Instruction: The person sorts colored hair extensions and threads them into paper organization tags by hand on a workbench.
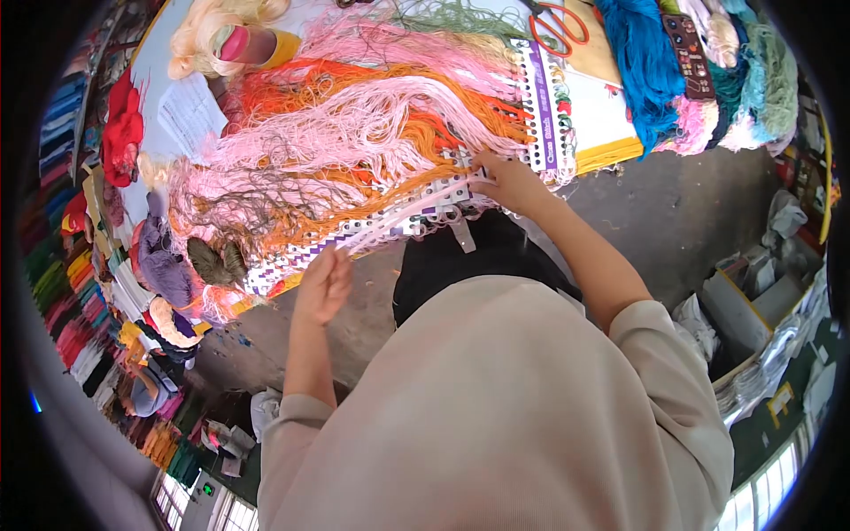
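A length of pale pink thread (403, 211) runs taut between my two hands along the front edge of the table. My left hand (328, 281) is closed on its lower end, thumb and fingers together. At the other end, my right hand (513, 183) pinches the thread beside the row of punched thread cards (443, 196). Pink floss (328, 124) and orange floss (425, 137) hang from the cards and spread over the table behind my hands. A white and purple card printed "Cross Stitch" (545, 115) lies right of my right hand.
Orange-handled scissors (560, 34) lie at the back, near blue skeins (639, 71). A cone of thread (248, 44) and a paper sheet (190, 111) are at the back left. A dark olive skein (217, 261) sits at the left front. Boxes (748, 301) stand on the right.
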Action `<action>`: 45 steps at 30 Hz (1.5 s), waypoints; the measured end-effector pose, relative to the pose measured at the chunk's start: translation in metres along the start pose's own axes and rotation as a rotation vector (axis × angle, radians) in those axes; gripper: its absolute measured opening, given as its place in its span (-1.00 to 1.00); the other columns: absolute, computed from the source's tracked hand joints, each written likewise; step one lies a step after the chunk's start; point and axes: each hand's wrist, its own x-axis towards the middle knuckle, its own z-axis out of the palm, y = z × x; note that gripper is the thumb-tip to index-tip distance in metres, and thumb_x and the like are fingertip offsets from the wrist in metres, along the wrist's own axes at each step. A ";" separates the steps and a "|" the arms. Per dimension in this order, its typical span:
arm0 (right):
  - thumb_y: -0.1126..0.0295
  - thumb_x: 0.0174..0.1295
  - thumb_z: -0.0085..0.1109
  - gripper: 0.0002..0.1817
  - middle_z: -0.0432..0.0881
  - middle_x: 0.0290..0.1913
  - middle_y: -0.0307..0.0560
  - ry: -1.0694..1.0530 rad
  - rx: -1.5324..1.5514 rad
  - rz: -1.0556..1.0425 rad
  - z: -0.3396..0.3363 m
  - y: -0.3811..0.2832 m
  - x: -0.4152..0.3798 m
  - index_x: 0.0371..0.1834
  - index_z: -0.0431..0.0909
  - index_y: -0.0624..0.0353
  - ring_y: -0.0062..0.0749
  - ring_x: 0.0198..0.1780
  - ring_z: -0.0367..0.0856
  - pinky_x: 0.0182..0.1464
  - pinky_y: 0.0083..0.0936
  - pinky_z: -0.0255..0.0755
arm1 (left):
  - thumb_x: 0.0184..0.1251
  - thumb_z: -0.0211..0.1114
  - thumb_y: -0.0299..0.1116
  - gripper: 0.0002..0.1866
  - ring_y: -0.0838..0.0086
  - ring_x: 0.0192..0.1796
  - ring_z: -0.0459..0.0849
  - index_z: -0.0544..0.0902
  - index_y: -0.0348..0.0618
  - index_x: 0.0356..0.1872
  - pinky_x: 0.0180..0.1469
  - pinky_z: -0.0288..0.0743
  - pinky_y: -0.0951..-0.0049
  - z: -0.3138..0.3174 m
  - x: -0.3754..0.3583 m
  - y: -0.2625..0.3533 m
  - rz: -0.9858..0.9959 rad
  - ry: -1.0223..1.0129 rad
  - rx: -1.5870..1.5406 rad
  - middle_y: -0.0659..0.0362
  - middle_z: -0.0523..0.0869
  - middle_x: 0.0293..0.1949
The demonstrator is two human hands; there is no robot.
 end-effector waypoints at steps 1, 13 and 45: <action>0.15 0.26 0.31 -0.60 0.66 -0.38 0.08 0.065 -0.040 -0.104 0.006 0.009 0.000 0.09 0.48 0.01 0.03 -0.26 0.69 -0.19 -0.15 0.49 | 0.55 0.14 -0.13 -0.75 0.71 -0.56 0.29 0.51 -0.11 -0.20 -0.60 0.11 0.71 -0.020 -0.016 0.003 -0.034 0.025 -0.027 0.37 0.40 -0.46; 0.29 0.23 0.25 -0.62 0.59 -0.02 0.01 0.220 -0.102 -0.100 0.018 -0.023 -0.005 0.11 0.49 0.01 0.00 -0.12 0.69 -0.11 -0.12 0.56 | 0.31 0.32 -0.42 -0.63 0.15 0.09 0.62 0.57 -0.22 0.13 0.18 0.44 0.21 -0.007 0.052 -0.007 0.877 0.519 1.491 -0.02 0.68 0.00; 0.32 0.26 0.18 -0.86 0.62 -0.20 -0.08 0.344 -0.114 -0.107 0.047 -0.025 0.005 -0.22 0.67 0.08 -0.09 -0.17 0.67 -0.17 -0.22 0.56 | 0.20 0.37 -0.19 -0.74 0.32 -0.39 0.78 0.77 -0.21 -0.32 -0.26 0.60 0.37 0.116 0.165 -0.074 0.454 0.373 1.321 0.06 0.79 -0.42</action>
